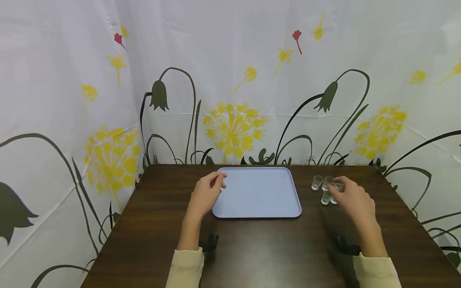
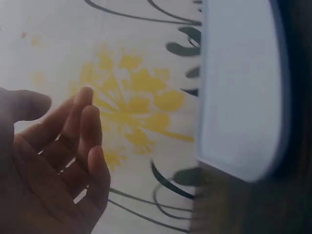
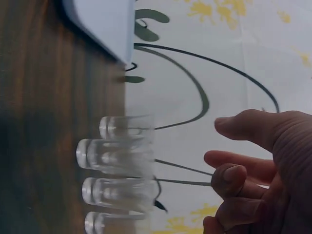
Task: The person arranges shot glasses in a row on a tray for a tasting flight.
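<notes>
Several small clear shot glasses (image 1: 317, 183) stand upright in a cluster on the right side of the table. My right hand (image 1: 355, 201) hovers by them, its thumb and fingers apart and loosely bent. In the right wrist view a gap shows between that hand (image 3: 253, 170) and the glasses (image 3: 114, 157), and it holds nothing. In the head view it partly covers the rightmost ones. A pale blue tray (image 1: 257, 192) with a raised rim lies flat at the table's middle. Over its left edge is my left hand (image 1: 206, 193), relaxed; in the left wrist view its palm (image 2: 53, 195) holds nothing.
The dark brown wooden table (image 1: 266, 252) reaches back to a white curtain (image 1: 230, 52) printed with yellow flowers and dark green stems. The tray lies to the left of the glasses, with bare wood between them.
</notes>
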A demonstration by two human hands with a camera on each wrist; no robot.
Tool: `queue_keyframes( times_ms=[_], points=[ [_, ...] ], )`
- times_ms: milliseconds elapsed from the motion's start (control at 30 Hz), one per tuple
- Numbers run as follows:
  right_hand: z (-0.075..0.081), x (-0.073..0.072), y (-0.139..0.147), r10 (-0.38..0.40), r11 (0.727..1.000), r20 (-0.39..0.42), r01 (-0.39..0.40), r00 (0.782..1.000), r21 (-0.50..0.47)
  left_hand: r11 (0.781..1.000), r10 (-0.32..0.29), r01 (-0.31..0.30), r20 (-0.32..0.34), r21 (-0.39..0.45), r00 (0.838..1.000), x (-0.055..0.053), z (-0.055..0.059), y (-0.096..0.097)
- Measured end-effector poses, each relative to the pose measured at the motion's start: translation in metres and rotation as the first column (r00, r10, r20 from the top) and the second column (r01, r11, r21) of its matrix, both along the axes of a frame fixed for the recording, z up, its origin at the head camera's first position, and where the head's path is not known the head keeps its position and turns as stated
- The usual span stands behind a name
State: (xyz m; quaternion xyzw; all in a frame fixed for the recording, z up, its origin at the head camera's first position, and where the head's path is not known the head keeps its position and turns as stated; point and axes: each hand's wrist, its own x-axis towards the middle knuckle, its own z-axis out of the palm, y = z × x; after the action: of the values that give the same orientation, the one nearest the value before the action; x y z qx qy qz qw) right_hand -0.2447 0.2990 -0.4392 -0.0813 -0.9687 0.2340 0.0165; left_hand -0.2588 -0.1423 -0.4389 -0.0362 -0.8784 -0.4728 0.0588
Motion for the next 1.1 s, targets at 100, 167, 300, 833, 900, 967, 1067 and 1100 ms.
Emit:
queue_keyframes(
  times_ms=[100,167,300,833,900,967,1067,1100],
  points=[
    [-0.006,-0.005,0.002,0.001,1.0,0.05,-0.002,0.999,0.013,0.998,0.033,-0.03,0.065,-0.051,0.997,-0.006,-0.012,-0.007],
    [-0.011,-0.007,0.005,-0.004,1.0,0.076,0.002,0.997,0.023,0.997,0.052,-0.045,0.107,-0.067,0.993,-0.012,-0.024,-0.012],
    [-0.018,-0.008,0.01,-0.016,0.999,0.123,0.012,0.992,0.034,0.996,0.064,-0.053,0.163,-0.071,0.985,-0.029,-0.06,-0.022],
    [-0.029,-0.011,0.011,-0.019,0.999,0.15,0.014,0.989,0.036,0.998,-0.027,0.042,0.254,-0.055,0.967,-0.025,-0.074,-0.029],
    [-0.029,-0.012,0.01,-0.017,0.999,0.149,0.012,0.989,0.036,0.996,-0.024,0.045,0.267,-0.073,0.963,-0.024,-0.072,-0.03],
    [-0.03,-0.013,0.01,-0.017,0.999,0.15,0.011,0.989,0.038,0.995,-0.033,0.056,0.262,-0.082,0.964,-0.024,-0.072,-0.031],
    [-0.032,-0.015,0.009,-0.018,0.999,0.151,0.012,0.988,0.042,0.994,-0.045,0.067,0.252,-0.081,0.967,-0.026,-0.074,-0.032],
    [-0.032,-0.016,0.009,-0.019,0.999,0.151,0.013,0.988,0.043,0.994,-0.048,0.071,0.249,-0.082,0.967,-0.026,-0.074,-0.032]
  ],
)
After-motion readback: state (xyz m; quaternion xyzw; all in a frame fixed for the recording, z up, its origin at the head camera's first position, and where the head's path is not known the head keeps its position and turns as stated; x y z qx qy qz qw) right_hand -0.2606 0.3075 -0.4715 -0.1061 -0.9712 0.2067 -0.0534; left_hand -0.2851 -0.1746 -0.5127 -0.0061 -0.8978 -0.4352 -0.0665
